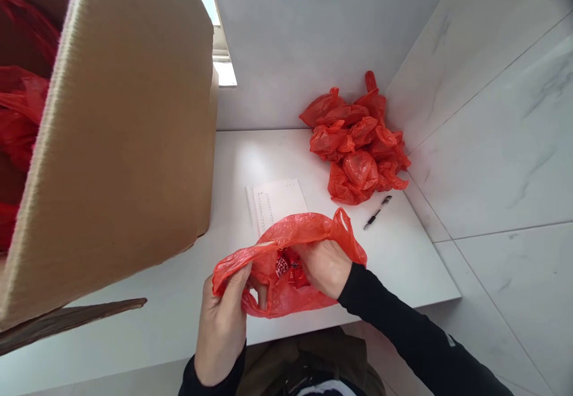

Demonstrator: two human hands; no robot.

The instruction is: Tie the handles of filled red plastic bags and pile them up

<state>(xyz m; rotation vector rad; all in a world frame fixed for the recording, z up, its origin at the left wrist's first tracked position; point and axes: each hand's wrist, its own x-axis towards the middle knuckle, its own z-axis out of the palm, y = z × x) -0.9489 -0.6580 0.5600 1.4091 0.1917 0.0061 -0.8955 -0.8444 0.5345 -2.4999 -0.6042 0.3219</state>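
A thin red plastic bag (308, 223) is held open at the front of the white table. My left hand (222, 327) is closed on the bag's left side, thumb outside and some fingers inside near a handle hole. My right hand (326, 266) reaches down into the mouth of the bag. Its fingertips are hidden there, so whether they grip anything does not show. Beside those fingers, small red packets (292, 266) with white printing lie in the bag.
A large cardboard box (129, 133) with red plastic bags inside stands on the left. Behind the held bag lies an open notebook (282, 199). A black pen (378, 212) rests to its right. Several red bags (358, 145) are heaped in the corner by the walls.
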